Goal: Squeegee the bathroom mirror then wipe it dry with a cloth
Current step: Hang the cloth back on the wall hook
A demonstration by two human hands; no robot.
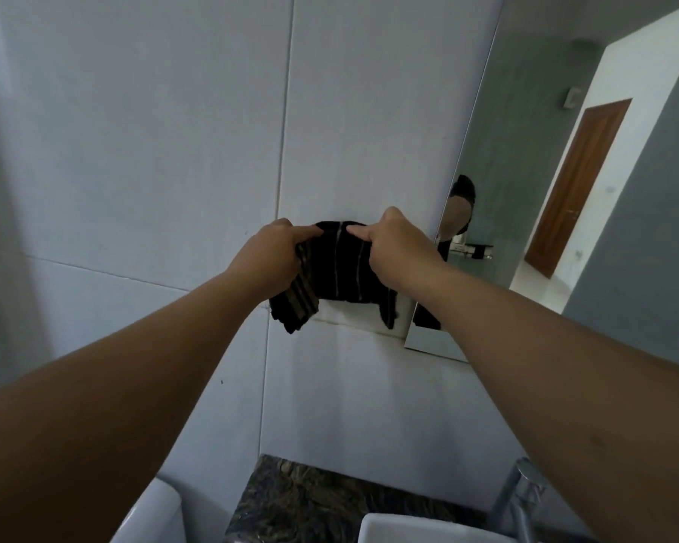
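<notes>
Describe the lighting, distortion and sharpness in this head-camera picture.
Head view: dim, cool, even light on the tiled wall; wide-angle bending stretches both forearms and tilts the mirror edge; the striped black cloth loses detail in darkness; the faucet at the corner looks soft.

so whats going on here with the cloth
A person holds a dark striped cloth in both hands, the left hand and right hand gripping its upper edge and holding it in front of the tiled wall. The mirror is just to the right, and the cloth is not on it. No squeegee is in view. Below are a dark stone counter, a white basin and a tap.
</notes>
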